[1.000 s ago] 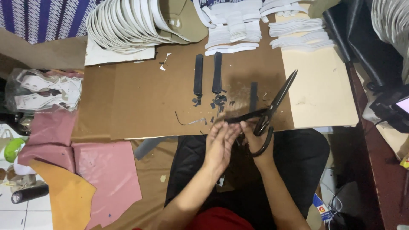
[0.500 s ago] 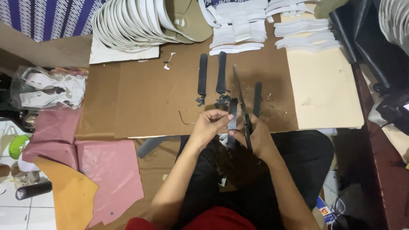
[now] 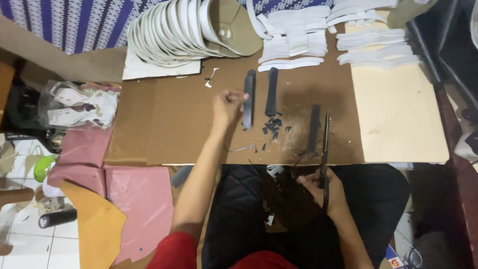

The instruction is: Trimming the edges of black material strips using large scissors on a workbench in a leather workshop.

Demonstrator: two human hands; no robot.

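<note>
Head view: our left hand (image 3: 226,103) pinches a dark grey strip (image 3: 248,99) on the brown cardboard sheet (image 3: 164,119); our right hand (image 3: 321,185), below the sheet's near edge, grips closed black scissors (image 3: 325,149). We judge the blades may snag neighbouring strips.

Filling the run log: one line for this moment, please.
left hand: on dark strip | right hand: holds scissors, blades shut | cardboard board: scraps

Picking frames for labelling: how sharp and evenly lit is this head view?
Head view: even light on the brown board; left hand slightly motion-blurred beside a dark strip; right hand with the scissors sits over a dim lap; edges bow slightly.
</note>
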